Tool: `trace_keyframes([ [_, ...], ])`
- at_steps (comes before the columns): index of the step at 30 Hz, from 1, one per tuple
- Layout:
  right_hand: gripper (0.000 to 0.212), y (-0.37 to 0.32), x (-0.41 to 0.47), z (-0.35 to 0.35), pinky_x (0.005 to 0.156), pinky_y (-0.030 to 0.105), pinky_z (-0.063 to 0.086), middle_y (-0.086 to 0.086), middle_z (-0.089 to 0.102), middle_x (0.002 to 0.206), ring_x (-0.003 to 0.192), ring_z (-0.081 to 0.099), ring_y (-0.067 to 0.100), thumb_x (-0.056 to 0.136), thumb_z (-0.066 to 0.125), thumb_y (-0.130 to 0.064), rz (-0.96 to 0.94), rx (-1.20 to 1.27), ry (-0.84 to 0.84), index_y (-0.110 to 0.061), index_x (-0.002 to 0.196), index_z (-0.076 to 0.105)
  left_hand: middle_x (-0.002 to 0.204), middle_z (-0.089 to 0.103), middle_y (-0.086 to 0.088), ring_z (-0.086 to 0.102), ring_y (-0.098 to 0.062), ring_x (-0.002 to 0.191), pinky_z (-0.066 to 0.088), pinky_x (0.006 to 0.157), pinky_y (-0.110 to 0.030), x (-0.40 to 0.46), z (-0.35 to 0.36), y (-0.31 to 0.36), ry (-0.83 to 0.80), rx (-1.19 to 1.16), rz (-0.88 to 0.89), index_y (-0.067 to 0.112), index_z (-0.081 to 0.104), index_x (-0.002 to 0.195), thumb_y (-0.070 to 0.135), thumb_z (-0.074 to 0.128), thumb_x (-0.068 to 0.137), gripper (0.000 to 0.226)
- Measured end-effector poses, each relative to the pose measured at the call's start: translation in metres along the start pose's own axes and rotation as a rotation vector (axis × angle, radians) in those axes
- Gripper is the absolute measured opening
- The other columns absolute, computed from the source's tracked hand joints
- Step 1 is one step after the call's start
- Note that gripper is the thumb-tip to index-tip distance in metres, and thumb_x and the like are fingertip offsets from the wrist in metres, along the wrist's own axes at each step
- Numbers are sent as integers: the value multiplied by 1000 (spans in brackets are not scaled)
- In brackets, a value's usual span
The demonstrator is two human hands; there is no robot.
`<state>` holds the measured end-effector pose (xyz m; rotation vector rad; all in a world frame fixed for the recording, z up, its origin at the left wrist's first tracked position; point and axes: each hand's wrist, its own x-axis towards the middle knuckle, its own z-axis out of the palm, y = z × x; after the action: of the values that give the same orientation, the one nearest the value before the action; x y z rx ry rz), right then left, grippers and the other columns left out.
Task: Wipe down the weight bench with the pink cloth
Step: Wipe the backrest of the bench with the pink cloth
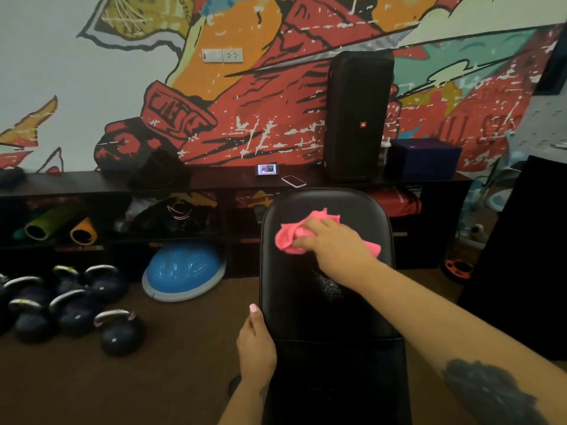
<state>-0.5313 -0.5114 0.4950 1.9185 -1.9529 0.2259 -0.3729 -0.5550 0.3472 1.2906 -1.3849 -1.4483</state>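
Pink cloth (294, 237) bunched under our right hand (334, 243), grip curled onto it, far end of weight bench (331, 305) pad; wiping underway. Left hand (256, 348) grips pad edge. Next, likely: draw strokes nearward over unwiped pad

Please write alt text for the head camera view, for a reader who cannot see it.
A person's right hand presses a pink cloth on the far end of a black weight bench, while the left hand holds its left edge. Kettlebells lie on the floor at left.
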Motion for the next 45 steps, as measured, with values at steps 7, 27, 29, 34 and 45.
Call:
trace_keyframes([
  [7, 39, 38, 28, -14, 70, 38, 41, 11, 47, 117, 108, 45, 31, 88, 45, -8, 365, 15, 150, -23, 120, 61, 84, 57, 9, 53, -7, 80, 38, 78, -26, -1, 1, 0, 15, 7, 44, 21, 58, 89, 48, 24, 99, 44],
  [27, 44, 2, 57, -17, 81, 38, 44, 5, 42, 125, 114, 41, 25, 89, 43, -7, 195, 58, 61, -29, 125, 57, 89, 63, 1, 57, -10, 86, 42, 80, -31, 8, -1, -4, -39, -15, -34, 28, 56, 81, 54, 24, 96, 44],
  [29, 43, 11, 39, -12, 83, 37, 44, 1, 43, 126, 116, 41, 23, 88, 45, -8, 178, 71, 37, -32, 120, 59, 89, 63, 2, 57, -10, 86, 42, 80, -31, 7, -1, -4, -38, -17, -30, 28, 56, 82, 54, 24, 96, 44],
  [34, 41, 54, 18, -11, 77, 38, 47, 3, 48, 115, 107, 47, 27, 87, 48, -9, 374, 93, 124, -34, 115, 63, 83, 61, 3, 56, -8, 79, 40, 69, -27, 2, 1, -1, -12, -12, -4, 27, 56, 78, 51, 24, 97, 44],
  [45, 40, 56, -31, 2, 69, 38, 50, 3, 56, 113, 102, 52, 28, 81, 47, -8, 337, 127, 181, -32, 104, 70, 92, 63, -1, 57, -14, 88, 44, 82, -33, 5, 1, -5, -16, 39, 5, 25, 58, 83, 54, 22, 97, 48],
])
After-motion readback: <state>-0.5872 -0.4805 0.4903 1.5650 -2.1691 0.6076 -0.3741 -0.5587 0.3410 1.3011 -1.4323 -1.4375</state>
